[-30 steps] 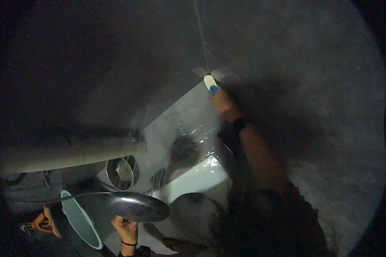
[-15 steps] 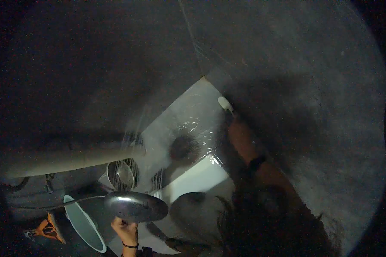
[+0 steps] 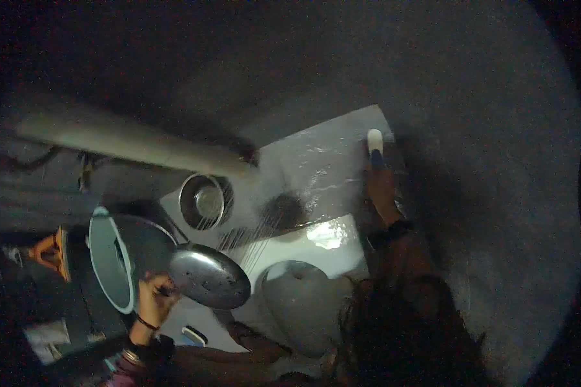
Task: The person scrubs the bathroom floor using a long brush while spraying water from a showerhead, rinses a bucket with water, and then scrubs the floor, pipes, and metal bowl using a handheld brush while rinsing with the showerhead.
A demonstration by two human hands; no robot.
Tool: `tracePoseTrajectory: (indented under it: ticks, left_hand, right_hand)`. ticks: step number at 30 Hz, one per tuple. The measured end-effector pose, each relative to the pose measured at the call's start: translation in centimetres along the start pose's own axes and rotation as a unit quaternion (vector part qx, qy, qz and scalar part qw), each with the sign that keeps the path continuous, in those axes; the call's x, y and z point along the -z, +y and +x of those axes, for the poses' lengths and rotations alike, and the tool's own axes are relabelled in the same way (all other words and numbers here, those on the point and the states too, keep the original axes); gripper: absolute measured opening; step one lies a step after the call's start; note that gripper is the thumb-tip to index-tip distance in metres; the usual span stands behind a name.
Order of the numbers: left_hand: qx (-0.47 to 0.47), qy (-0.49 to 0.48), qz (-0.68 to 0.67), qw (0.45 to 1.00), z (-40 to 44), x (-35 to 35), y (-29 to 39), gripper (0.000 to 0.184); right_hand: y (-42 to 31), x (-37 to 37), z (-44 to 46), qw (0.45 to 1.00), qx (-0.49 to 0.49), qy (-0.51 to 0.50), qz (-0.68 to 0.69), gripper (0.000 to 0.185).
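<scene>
In dim light, a round metal shower head sprays fine water streams towards the pale floor panel. My left hand, with bands at the wrist, has curled fingers at its left edge. My right hand, arm stretched forward, is closed round a blue-handled tool with a rounded white end, near the panel's far right corner. The tool's kind is too dark to tell. An open metal pot or bucket stands beside the spray.
A long pale pipe or beam runs along the left. Below it are an oval thing with a pale blue rim and an orange object. A wet white ledge and a grey rounded shape lie near the middle. Dark hair hangs at bottom right.
The view has turned and shifted. The shower head has swung and tilted, its streams now slanting up to the right. My left hand sits further left; the tool in my right hand shows more of its blue handle.
</scene>
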State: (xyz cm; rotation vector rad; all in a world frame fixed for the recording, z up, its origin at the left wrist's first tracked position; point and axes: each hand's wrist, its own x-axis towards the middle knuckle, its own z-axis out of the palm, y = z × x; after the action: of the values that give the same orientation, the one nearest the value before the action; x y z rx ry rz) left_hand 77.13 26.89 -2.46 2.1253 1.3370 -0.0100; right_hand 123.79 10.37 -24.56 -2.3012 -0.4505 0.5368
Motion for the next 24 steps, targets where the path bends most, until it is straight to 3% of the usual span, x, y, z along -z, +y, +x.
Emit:
tracePoseTrajectory:
  ticks: [2,3,4,5,6,7,8,9,10,12,16,18,22,24]
  left_hand:
    - [0.071,-0.032,-0.168,0.983,-0.2,1.7,0.5,0.022]
    - [0.112,-0.023,-0.24,0.964,0.0,2.6,1.5,0.021]
    - [0.047,-0.017,-0.161,0.986,0.2,3.3,-0.4,0.021]
    - [-0.016,-0.014,-0.079,0.997,0.2,4.1,-2.5,0.02]
    - [-0.038,-0.007,0.003,0.999,-0.3,4.1,-1.5,0.019]
    - [-0.061,-0.005,0.085,0.995,-0.3,4.6,-2.2,0.018]
    - [-0.005,-0.01,-0.015,1.0,-0.3,4.9,-4.1,0.018]
    - [0.049,-0.008,-0.115,0.992,-0.4,5.3,-6.1,0.018]
    - [0.061,-0.001,-0.129,0.99,-0.8,5.4,-6.5,0.018]
    - [0.048,-0.029,-0.004,0.998,-1.7,7.0,-6.0,0.017]
    - [0.024,-0.059,-0.055,0.996,-3.3,8.8,-3.4,0.017]
    - [0.006,-0.067,-0.007,0.998,-3.2,10.0,-1.1,0.019]
    - [-0.011,-0.029,-0.018,0.999,-3.2,9.6,-4.1,0.023]
    - [-0.008,-0.003,-0.094,0.996,-3.0,7.4,-6.1,0.027]
  right_hand:
    - [-0.8,-2.2,-0.5,0.998,0.027,0.022,0.05,0.039]
    - [0.6,-5.7,-2.0,0.981,0.191,0.033,0.006,0.04]
    - [-0.8,-6.8,-3.5,0.935,0.351,0.042,-0.036,0.042]
    - [-1.7,-6.5,-3.7,0.928,0.37,0.027,-0.04,0.042]
    - [-6.6,-1.4,-5.0,0.952,0.238,-0.164,-0.099,0.043]
    - [-9.7,0.2,-6.3,0.922,0.089,-0.34,-0.162,0.044]
    - [-3.4,-5.2,-3.6,0.969,0.049,-0.189,-0.15,0.048]
    - [-3.4,-4.2,-2.0,0.977,0.075,-0.155,-0.125,0.044]
    - [-3.6,-2.5,-0.5,0.983,0.099,-0.119,-0.099,0.042]
    - [-5.5,0.9,2.1,0.978,-0.003,-0.18,-0.106,0.044]
    - [-8.3,3.3,0.3,0.941,0.024,-0.288,-0.175,0.041]
    - [-9.3,3.4,-0.4,0.912,0.225,-0.237,-0.249,0.035]
    - [-14.4,1.5,-3.1,0.863,0.282,-0.241,-0.344,0.033]
    - [-15.5,-0.5,-3.6,0.908,0.044,-0.321,-0.264,0.038]
